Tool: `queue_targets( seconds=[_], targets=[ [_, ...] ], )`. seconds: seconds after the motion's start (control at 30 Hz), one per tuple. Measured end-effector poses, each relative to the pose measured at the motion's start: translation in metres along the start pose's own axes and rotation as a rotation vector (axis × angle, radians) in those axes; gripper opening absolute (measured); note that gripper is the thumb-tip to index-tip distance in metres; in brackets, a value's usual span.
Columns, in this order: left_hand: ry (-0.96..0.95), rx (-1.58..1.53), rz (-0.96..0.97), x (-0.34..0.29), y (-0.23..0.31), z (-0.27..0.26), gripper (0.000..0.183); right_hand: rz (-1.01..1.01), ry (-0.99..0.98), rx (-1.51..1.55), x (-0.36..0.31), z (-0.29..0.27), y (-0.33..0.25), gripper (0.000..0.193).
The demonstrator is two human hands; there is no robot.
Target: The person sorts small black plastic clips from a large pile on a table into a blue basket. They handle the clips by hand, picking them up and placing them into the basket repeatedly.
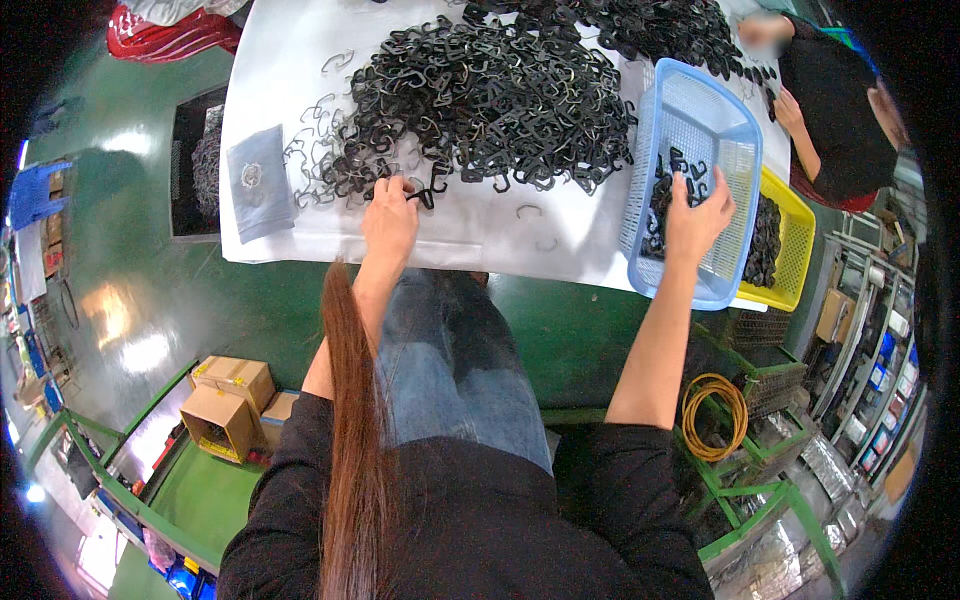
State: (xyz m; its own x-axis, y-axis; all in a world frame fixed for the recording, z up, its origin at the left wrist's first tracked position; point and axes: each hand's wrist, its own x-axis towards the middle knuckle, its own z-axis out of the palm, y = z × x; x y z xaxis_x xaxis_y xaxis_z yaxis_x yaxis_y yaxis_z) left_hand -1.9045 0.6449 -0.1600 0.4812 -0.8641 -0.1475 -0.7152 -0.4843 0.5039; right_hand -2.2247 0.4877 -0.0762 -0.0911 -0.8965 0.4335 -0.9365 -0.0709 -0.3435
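A large heap of black hook-shaped parts (490,100) covers the middle of the white table. At the heap's near left edge my left hand (390,218) is closed, its fingers pinching a black hook-shaped part (424,198). My right hand (697,218) is over the blue basket (743,190), with thumb and fingers spread and nothing visible between them. Just beyond its fingertips are several black hook-shaped parts (688,162). More of them lie along the basket's left side, partly hidden by my right hand and wrist.
A yellow basket (798,222) with dark parts stands against the blue one. A grey plastic bag (260,185) lies at the table's left. Another person (835,105) is at the right side. Cardboard boxes (230,400) and a yellow hose coil (714,417) are behind me.
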Motion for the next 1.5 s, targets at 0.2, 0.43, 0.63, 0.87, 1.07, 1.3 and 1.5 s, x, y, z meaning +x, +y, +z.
queue_targets(
  seconds=[0.2, 0.43, 0.63, 0.87, 1.07, 1.3, 1.5],
  targets=[
    [0.098, 0.000, 0.014, -0.014, -0.003, 0.008, 0.019, -0.324, -0.491, 0.595, -0.082, 0.053, -0.145, 0.015],
    [0.273, -0.352, -0.168, -0.023, -0.056, -0.016, 0.021, -0.437, -0.811, 0.392, -0.144, 0.107, -0.254, 0.022],
    [-0.114, -1.585, -0.634, -0.004, -0.099, -0.052, 0.029, -0.564, -0.829, 0.312, -0.133, 0.142, -0.278, 0.018],
    [0.140, -0.907, -0.435, 0.020, -0.085, -0.052, 0.021, 0.059, -1.083, 0.748, -0.076, 0.136, -0.255, 0.020],
    [0.335, -0.188, -0.165, 0.039, -0.067, -0.047, 0.024, 0.333, -1.136, 0.893, -0.057, 0.097, -0.239, 0.023],
    [0.085, -0.460, -0.135, 0.055, -0.081, -0.066, 0.021, 0.191, -1.033, 0.549, -0.073, 0.128, -0.258, 0.034],
    [-0.541, -1.865, -0.362, 0.052, -0.105, -0.089, 0.019, -0.065, -0.848, 0.173, -0.087, 0.147, -0.291, 0.032]
  ],
)
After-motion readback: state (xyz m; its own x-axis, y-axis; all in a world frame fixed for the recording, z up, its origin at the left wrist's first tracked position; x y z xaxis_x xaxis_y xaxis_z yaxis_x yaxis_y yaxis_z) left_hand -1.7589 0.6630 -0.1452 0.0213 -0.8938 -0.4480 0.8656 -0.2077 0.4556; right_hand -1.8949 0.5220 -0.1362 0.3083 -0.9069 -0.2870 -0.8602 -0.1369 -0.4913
